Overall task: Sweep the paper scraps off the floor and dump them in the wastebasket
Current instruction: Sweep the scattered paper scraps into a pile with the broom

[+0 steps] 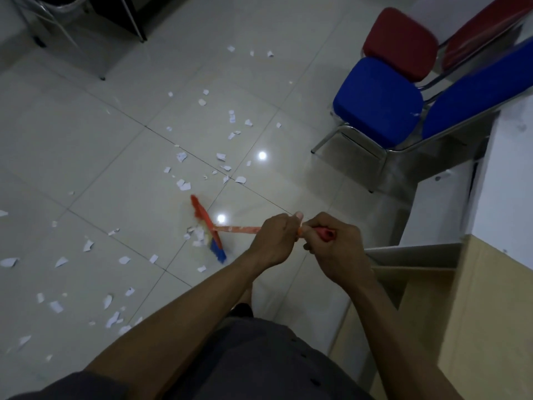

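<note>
On the far left we see white paper scraps (88, 245) strewn over the pale tiled floor (86, 140), thickest along the lower left and in a looser band running up toward the middle. Metal chair legs (59, 27) stand in the upper left corner. Near the centre, the broom (208, 226) has its orange head down on the tiles. The head runs on a slant from upper left to lower right, with blue bristles at its nearer end, and a small cluster of scraps lies just against its left side. The broom's long axis lies almost level across our view: the head end points left and the orange handle runs right to the hands. Our left hand (275, 241) is wrapped round the handle with the fingers curled tight and the thumb tip showing above. Just beside it, our right hand (337, 251) grips the red end of the handle, fingers also closed round it. Both forearms reach in from the bottom edge. Farther right stand a blue chair (377, 102) and behind it a red chair (401, 43). A wood-coloured cabinet (476, 313) fills the lower right.
</note>
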